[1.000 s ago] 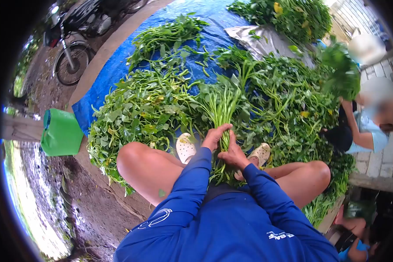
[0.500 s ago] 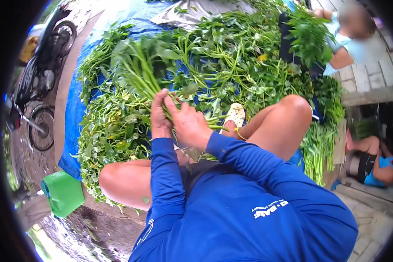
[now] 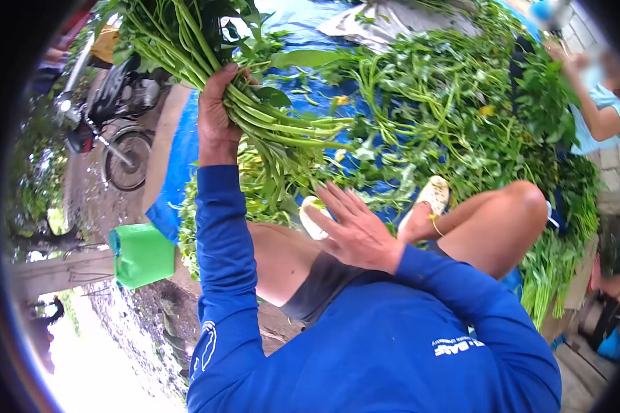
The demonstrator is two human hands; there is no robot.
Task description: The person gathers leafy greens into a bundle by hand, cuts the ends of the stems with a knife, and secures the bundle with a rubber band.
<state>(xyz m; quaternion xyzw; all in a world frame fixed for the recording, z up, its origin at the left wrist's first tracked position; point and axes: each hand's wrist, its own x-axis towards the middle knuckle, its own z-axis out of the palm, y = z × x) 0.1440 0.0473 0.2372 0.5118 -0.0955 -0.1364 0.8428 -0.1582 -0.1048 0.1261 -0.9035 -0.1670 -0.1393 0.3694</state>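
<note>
Here, the left hand (image 3: 219, 113) grips a leafy bunch (image 3: 203, 58). The right hand (image 3: 359, 230) (fingers extended) hangs open near a pale shoe (image 3: 311, 215).

From my end: blue tarp (image 3: 176, 189), creased, spread on the ground. Loose greens (image 3: 455, 103) cover most of what I see of its right side, leaves and stems tangled, a few yellow leaves (image 3: 486, 110) mixed in. Blue shows through in patches mid-tarp and along the left edge. Pale sheet (image 3: 399, 24) lies rumpled at the far side, scraps of green on top. Stacked greens (image 3: 548, 275) at near right, stems roughly parallel. I can't tell if they sit fully on tarp.
</note>
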